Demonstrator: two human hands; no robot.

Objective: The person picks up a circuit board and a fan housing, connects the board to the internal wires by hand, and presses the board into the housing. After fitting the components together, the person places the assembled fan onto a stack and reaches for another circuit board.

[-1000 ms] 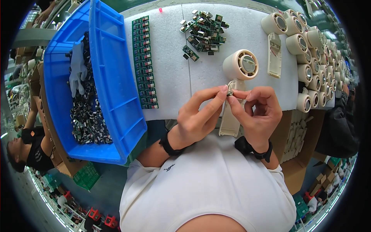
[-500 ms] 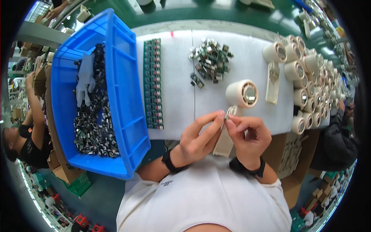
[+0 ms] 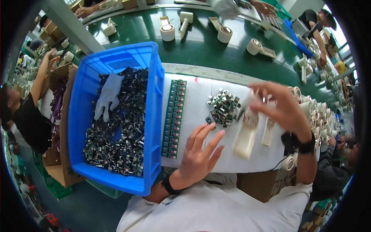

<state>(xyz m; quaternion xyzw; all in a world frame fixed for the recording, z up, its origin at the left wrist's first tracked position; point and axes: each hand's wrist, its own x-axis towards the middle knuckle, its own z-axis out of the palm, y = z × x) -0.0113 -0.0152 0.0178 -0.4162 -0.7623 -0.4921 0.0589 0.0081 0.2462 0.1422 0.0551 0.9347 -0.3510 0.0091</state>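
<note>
My left hand [image 3: 199,152] lies flat on the white foam pad [image 3: 193,104] with its fingers apart and nothing in it. Its fingertips are just short of a pile of small green circuit boards [image 3: 223,107]. My right hand [image 3: 280,106], blurred by motion, is clasped over the round head of a cream handheld fan shell [image 3: 244,140]. The shell's handle points down toward me over the pad. The fan head is mostly hidden under the hand.
A blue bin [image 3: 154,96] of small dark parts with a white glove [image 3: 108,96] stands at the left. A strip of green boards [image 3: 174,118] lies beside it. Cream fan shells [image 3: 311,112] line the right edge. Beyond is a green conveyor [image 3: 201,42], with other people at work.
My hands have parted from the small part they pinched together. The left hand dropped flat onto the pad and the right went to the fan head. The view has tilted up toward the conveyor.
</note>
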